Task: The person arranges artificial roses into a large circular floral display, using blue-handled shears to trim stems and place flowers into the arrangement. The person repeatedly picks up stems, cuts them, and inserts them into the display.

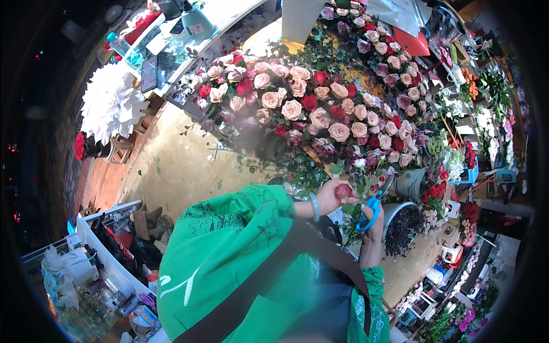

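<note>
My left hand (328, 200), a pale bangle on its wrist, holds a dusky pink rose (343, 191) with its bloom turned up. Blue-handled scissors (369, 218) are in my right hand (374, 231), their blades pointing up and away from me. Whether the blades are parted is too small to tell. Green leaves and stems (352, 210) show between the two hands. Just beyond them spreads a large arrangement of peach, red and mauve roses (319, 118).
Right of my hands stand a grey bucket (409, 183) and a white-rimmed bucket of dark foliage (404, 229). A counter with a phone (149, 73) and a spray bottle (197, 23) lies at upper left, near a big white paper flower (112, 103). A cluttered shelf unit (118, 253) stands at lower left.
</note>
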`<state>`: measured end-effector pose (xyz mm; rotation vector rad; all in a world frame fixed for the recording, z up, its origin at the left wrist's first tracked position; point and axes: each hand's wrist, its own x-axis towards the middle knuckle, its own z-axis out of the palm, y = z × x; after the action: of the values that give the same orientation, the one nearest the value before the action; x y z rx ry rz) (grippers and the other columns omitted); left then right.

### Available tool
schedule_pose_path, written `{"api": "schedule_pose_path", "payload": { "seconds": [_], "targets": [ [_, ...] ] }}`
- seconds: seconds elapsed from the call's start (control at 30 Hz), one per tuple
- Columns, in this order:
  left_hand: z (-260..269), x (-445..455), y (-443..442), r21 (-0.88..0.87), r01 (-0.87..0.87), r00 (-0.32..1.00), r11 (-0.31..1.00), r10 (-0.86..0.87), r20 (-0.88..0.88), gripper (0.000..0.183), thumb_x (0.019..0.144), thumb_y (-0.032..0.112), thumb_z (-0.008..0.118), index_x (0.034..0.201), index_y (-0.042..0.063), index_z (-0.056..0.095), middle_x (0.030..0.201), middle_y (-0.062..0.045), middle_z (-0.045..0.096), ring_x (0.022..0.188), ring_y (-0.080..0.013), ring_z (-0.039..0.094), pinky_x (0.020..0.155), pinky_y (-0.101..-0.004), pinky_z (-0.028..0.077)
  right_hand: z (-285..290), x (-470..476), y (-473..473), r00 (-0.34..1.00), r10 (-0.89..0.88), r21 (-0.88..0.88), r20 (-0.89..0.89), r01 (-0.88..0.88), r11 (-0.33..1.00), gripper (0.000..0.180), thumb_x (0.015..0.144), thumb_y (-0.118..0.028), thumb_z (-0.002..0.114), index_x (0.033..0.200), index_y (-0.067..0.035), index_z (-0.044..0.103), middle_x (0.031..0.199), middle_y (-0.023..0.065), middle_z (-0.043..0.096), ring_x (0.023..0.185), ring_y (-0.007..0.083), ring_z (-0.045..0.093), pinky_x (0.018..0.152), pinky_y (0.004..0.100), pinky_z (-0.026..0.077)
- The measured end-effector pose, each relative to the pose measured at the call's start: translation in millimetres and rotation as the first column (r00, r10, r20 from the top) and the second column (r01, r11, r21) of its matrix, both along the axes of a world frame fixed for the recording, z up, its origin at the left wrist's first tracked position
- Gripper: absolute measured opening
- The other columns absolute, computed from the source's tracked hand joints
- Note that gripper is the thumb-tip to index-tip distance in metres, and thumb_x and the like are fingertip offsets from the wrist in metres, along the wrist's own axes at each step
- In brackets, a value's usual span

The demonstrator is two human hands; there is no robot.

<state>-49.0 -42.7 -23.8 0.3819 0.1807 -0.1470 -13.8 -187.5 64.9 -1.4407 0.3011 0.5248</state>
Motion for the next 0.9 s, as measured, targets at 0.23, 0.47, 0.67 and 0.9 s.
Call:
{"api": "schedule_pose_path", "payload": {
  "seconds": [0.23,0.47,0.67,0.9],
  "targets": [
    [34,-4,34,0.495,0.018,0.998,0.869,-0.042,0.037,0.019,0.075,-0.014,0.055,0.09,-0.002,0.058,0.087,-0.005,0.062,0.083,-0.0109,0.06,0.075,-0.0232,0.049,-16,9,8,1.0,0.007,-0.057,-0.014,-0.008,0.998,0.048,0.068,0.005,0.065,0.113,-0.001,0.048,0.08,0.0023,0.051,0.065,0.0138,0.055,0.054,0.0253,0.048],
    [41,23,151,0.924,-0.319,0.91,0.208,0.34,0.238,0.022,0.073,-0.012,0.046,0.082,0.001,0.061,0.073,-0.006,0.064,0.068,-0.0125,0.061,0.06,-0.0232,0.049,-18,10,-1,0.997,-0.081,-0.079,0.002,0.081,0.994,0.041,0.071,0.005,0.063,0.109,-0.003,0.048,0.074,0.0011,0.052,0.059,0.0123,0.053,0.053,0.0247,0.046],
    [-10,88,265,0.788,-0.045,0.845,-0.614,0.397,0.358,0.012,0.069,0.001,0.058,0.08,0.005,0.062,0.071,-0.014,0.063,0.065,-0.029,0.061,0.059,-0.0369,0.048,-35,-11,-28,0.987,-0.162,-0.16,-0.013,0.158,0.975,0.036,0.073,0.005,0.061,0.107,-0.003,0.049,0.075,0.0032,0.053,0.059,0.0135,0.053,0.053,0.0252,0.045],
    [-46,136,289,0.879,0.199,0.894,-0.433,0.447,0.018,0.011,0.073,0.015,0.061,0.076,0.004,0.064,0.076,-0.019,0.063,0.073,-0.0337,0.063,0.068,-0.0407,0.05,-32,-25,-28,0.989,-0.144,-0.094,-0.045,0.14,0.986,0.041,0.074,0.004,0.06,0.112,0.0,0.046,0.08,0.0094,0.057,0.059,0.0156,0.053,0.053,0.0269,0.045]
  ]
}}
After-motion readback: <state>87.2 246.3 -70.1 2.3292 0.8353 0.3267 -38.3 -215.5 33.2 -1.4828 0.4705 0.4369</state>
